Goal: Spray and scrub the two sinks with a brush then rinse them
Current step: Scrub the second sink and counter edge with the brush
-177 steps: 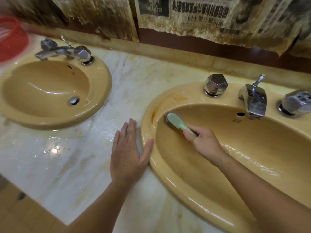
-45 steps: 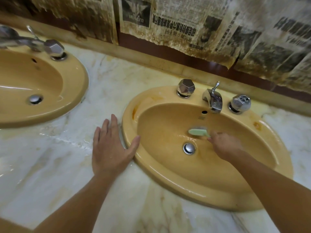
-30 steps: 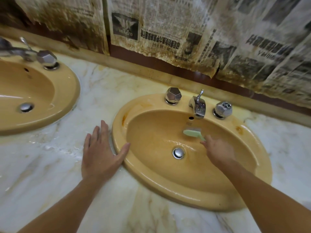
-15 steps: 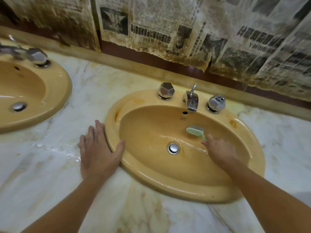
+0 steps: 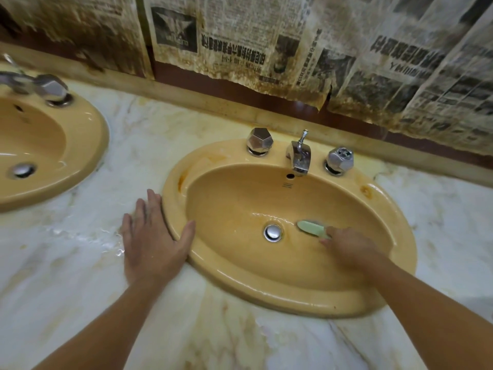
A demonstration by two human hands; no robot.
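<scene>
A yellow oval sink (image 5: pixel 386 284) fills the middle of the head view, with a chrome drain (image 5: pixel 273 232) at its bottom. My right hand (image 5: pixel 349 249) grips the handle of a pale green brush (image 5: pixel 310 227), whose head lies on the basin floor just right of the drain. Flat on the wet marble counter (image 5: pixel 66 268) rests my left hand (image 5: pixel 153 243), fingers straight, its thumb lying on the sink's left rim. A second yellow sink (image 5: pixel 88 145) is partly in view at the far left.
Behind the near basin stand a chrome spout (image 5: pixel 300 156) and two faceted knobs (image 5: pixel 259 141) (image 5: pixel 340 159). The left sink has its own knob (image 5: pixel 53 89) and drain (image 5: pixel 22 170). Stained newspaper (image 5: pixel 266 41) covers the wall. Water pools on the counter beside my left hand.
The brush has slid from the back wall under the spout down to the basin floor beside the drain. My left hand has stayed flat on the counter. The view has shifted slightly.
</scene>
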